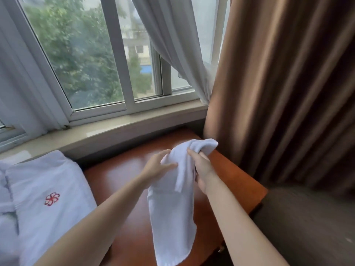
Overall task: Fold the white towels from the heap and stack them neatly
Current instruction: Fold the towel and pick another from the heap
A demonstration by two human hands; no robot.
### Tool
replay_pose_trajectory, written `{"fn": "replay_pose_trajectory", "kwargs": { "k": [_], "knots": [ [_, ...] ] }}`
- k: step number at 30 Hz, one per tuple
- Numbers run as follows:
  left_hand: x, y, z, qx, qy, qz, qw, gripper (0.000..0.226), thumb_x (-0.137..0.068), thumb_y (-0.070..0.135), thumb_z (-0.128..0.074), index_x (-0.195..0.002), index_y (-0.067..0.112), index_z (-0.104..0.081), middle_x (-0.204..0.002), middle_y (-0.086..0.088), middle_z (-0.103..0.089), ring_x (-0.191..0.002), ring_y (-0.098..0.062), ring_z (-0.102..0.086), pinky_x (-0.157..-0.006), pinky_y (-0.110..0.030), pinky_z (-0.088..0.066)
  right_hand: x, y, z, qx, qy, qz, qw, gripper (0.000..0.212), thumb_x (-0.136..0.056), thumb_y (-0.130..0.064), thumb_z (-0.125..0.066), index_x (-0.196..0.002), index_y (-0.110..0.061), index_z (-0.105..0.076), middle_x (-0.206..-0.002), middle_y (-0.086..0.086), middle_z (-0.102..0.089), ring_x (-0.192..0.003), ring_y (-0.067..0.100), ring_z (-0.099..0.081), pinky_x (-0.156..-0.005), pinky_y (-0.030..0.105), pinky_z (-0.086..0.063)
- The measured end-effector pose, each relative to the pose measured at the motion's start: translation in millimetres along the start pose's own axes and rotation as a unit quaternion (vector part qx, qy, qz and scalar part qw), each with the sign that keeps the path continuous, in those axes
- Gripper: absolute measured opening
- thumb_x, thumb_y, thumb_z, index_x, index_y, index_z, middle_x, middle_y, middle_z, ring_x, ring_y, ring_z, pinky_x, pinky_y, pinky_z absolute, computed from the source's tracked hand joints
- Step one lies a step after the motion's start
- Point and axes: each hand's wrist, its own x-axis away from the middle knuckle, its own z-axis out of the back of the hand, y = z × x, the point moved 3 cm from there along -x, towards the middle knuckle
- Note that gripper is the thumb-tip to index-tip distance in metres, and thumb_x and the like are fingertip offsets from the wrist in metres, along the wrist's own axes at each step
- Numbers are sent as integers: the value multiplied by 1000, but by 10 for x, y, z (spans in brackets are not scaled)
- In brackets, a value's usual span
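Note:
A small white towel hangs in the air above the reddish wooden table, its lower end dangling toward me. My left hand pinches the towel's upper left edge between thumb and fingers. My right hand grips the bunched top of the towel, whose corner pokes out above the fist. At the left, a heap of white towels lies on the table; the top one carries a red flower emblem.
A window sill and window run along the far side of the table. Sheer white curtains and a heavy brown curtain hang at the right. A dark upholstered seat stands right of the table.

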Motion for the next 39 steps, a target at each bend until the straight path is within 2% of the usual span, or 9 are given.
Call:
{"fn": "replay_pose_trajectory", "kwargs": {
  "k": [2, 5, 10, 19, 28, 31, 35, 37, 39],
  "knots": [
    [-292, -25, -311, 3, -33, 2, 999, 49, -84, 24, -73, -130, 24, -57, -120, 12, -56, -113, -7, -50, -90, -23, -41, -160, -30, 295, -9, 19, -20, 1000, 20, -96, -31, -55, -113, -21, -59, -105, 3, -68, -89, 18, -66, -75, 36, -53],
    [-753, -12, -775, 20, -71, 9, 997, 48, -82, 26, -75, -126, 24, -59, -115, 15, -58, -116, -9, -51, -93, -25, -41, -439, -72, 760, -15, 42, -42, 998, 35, -98, -36, -50, -131, -24, -55, -121, 4, -65, -109, 20, -62, -97, 41, -49],
    [-1315, 21, -1437, -5, -125, 17, 992, 55, -86, 31, -71, -137, 18, -52, -138, 2, -55, -129, -17, -47, -108, -37, -37, -860, -142, 1323, 17, 107, -74, 991, 33, -99, -34, -52, -124, -13, -54, -122, 13, -61, -115, 32, -58, -101, 49, -45],
    [-1791, 78, -1891, 11, -80, 73, 994, 46, -88, 27, -69, -131, 20, -55, -123, 10, -54, -117, -12, -49, -93, -24, -35, -1472, -306, 1763, 67, 79, -75, 992, 14, -97, -30, -55, -108, -21, -57, -107, 5, -65, -115, 35, -60, -99, 53, -47],
    [-1990, 515, -2423, 45, 85, 186, 978, 35, -87, 32, -67, -122, 31, -61, -116, 12, -64, -111, -13, -58, -98, -37, -47, -2232, -656, 2408, 85, -121, -91, 985, 4, -99, -25, -52, -100, -24, -56, -93, -3, -64, -91, 20, -61, -84, 37, -50],
    [-1880, 716, -2667, 58, 148, 214, 964, 26, -88, 34, -67, -114, 35, -63, -108, 16, -66, -104, -7, -60, -92, -29, -49, -2368, -775, 2596, 95, -199, -110, 969, 6, -99, -24, -52, -98, -21, -57, -92, -1, -64, -90, 21, -60, -86, 38, -50],
    [-1709, 873, -2832, 75, 233, 233, 941, 14, -87, 32, -68, -84, 44, -61, -79, 27, -66, -76, 10, -60, -63, -7, -47, -2437, -836, 2640, 121, -279, -147, 941, 23, -100, -28, -50, -114, -12, -60, -97, 0, -65, -96, 19, -61, -85, 33, -49],
    [-1591, 889, -2816, 67, 271, 264, 923, 11, -86, 35, -68, -92, 43, -62, -89, 22, -66, -83, 5, -62, -72, -15, -51, -2398, -849, 2570, 143, -320, -178, 920, 28, -100, -32, -47, -117, -16, -62, -109, 1, -65, -105, 15, -61, -88, 26, -48],
    [-1483, 870, -2746, 62, 289, 297, 908, 18, -85, 38, -69, -102, 40, -64, -100, 16, -67, -94, -7, -64, -85, -27, -53, -2392, -816, 2481, 163, -350, -203, 900, 20, -101, -34, -46, -105, -23, -63, -105, -2, -64, -95, 7, -62, -72, 15, -48]
  ]
}}
